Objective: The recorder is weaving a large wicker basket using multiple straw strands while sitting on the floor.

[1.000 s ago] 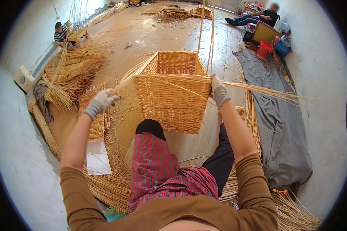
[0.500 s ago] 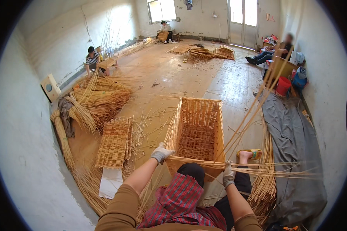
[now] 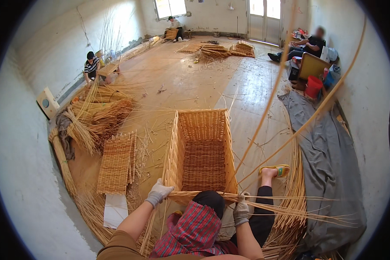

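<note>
An open rectangular wicker basket (image 3: 203,167) stands before my knees, its opening facing up. My left hand (image 3: 161,191), in a pale work glove, is closed round the rim at the near left corner. At the near right corner my right hand (image 3: 241,210), also gloved, grips the willow rods at the rim. Several loose willow rods (image 3: 286,198) stretch from there to the right. Two long rods (image 3: 261,125) rise from the same corner. A red plaid cloth (image 3: 187,232) covers my lap.
Woven wicker panels (image 3: 113,167) are stacked at left, beside bundles of willow rods (image 3: 106,112). On the right lie a grey cloth (image 3: 327,160), more rods (image 3: 294,190) and a red bucket (image 3: 313,86). Three other people are seated farther off: left (image 3: 91,67), back (image 3: 174,29) and right (image 3: 315,44).
The basket and both hands have shifted left in the picture, along with the room. The rising rods have swung apart and nearer. Both hands keep their hold at the near corners.
</note>
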The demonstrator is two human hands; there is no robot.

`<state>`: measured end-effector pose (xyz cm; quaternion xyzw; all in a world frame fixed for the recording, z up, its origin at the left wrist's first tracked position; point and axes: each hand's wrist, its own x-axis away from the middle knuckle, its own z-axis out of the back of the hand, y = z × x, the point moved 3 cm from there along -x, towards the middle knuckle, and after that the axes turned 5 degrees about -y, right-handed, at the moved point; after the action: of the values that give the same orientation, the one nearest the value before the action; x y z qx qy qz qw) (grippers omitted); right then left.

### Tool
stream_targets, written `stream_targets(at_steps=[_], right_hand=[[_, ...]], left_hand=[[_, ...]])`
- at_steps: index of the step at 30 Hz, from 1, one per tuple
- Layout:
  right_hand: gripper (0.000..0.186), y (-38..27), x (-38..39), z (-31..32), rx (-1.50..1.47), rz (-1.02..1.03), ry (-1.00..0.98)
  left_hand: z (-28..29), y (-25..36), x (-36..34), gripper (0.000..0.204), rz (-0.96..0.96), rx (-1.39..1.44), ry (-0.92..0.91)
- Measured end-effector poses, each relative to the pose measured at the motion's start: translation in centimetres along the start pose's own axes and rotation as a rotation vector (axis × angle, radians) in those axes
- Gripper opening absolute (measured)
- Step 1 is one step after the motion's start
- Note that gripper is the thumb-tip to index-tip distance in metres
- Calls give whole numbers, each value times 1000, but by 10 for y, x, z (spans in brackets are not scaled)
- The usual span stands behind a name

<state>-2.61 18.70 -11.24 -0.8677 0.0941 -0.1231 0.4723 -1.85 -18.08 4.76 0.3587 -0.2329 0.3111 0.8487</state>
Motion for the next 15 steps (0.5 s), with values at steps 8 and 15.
stream_targets(at_steps=[8, 15], right_hand=[[16, -19, -8, -2, -118, -188, -173], [13, -29, -8, -9, -5, -108, -110]], left_hand=[[11, 14, -1, 103, -121, -551, 229], [-12, 170, 77, 63, -712, -627, -137]])
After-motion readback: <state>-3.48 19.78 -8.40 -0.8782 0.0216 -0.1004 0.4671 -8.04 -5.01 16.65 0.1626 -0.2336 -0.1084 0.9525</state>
